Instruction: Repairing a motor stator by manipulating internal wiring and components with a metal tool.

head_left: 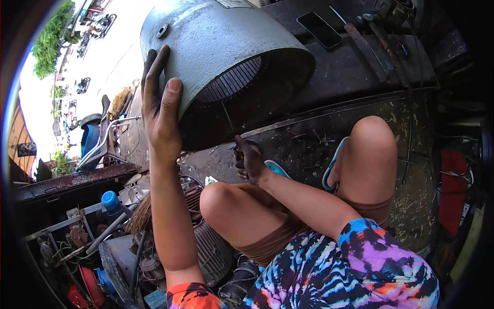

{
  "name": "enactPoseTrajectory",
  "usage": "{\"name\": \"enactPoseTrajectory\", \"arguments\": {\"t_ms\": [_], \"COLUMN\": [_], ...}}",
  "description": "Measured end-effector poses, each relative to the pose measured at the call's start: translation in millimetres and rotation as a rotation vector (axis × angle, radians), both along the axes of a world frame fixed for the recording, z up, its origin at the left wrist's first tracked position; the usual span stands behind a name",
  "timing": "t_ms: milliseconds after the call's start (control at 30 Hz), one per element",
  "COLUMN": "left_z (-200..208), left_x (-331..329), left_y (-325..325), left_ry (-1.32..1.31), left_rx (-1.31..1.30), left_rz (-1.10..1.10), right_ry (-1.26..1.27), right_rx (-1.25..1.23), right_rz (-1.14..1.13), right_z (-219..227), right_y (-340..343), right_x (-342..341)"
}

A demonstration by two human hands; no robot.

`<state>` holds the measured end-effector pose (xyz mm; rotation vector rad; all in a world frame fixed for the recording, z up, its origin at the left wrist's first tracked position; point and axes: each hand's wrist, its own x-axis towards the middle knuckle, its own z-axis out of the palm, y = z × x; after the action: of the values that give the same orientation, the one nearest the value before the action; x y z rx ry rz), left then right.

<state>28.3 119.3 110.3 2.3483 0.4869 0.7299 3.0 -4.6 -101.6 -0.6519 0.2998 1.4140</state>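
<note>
A large grey metal motor housing lies on its side on the dark bench, its open end facing me. Inside it, a ring of slotted stator core shows; the rest of the bore is in shadow. My left hand holds the housing's left side by the rim, thumb and fingers stretched along the outer wall. Below the opening, my right hand is closed round the handle of a screwdriver, with its thin shaft pointing up into the bore. Most of that handle is hidden by my fingers.
On the bench lie a phone, a wooden-handled tool and a hammer-like tool. Motor parts, a blue-capped pipe and a straw broom crowd the left. A red object stands right of my knees.
</note>
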Motion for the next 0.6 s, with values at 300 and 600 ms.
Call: {"name": "enactPoseTrajectory", "arguments": {"t_ms": [300, 600], "left_z": [1, 6], "left_x": [1, 3], "left_y": [0, -7], "left_ry": [-0.029, -0.022], "left_rx": [0.017, -0.016], "left_rz": [-0.028, -0.013], "right_ry": [-0.612, 0.003], "right_rx": [-0.307, -0.078], "right_rz": [-0.058, 0.165], "right_z": [-3, 15], "right_y": [6, -13], "right_x": [4, 25]}}
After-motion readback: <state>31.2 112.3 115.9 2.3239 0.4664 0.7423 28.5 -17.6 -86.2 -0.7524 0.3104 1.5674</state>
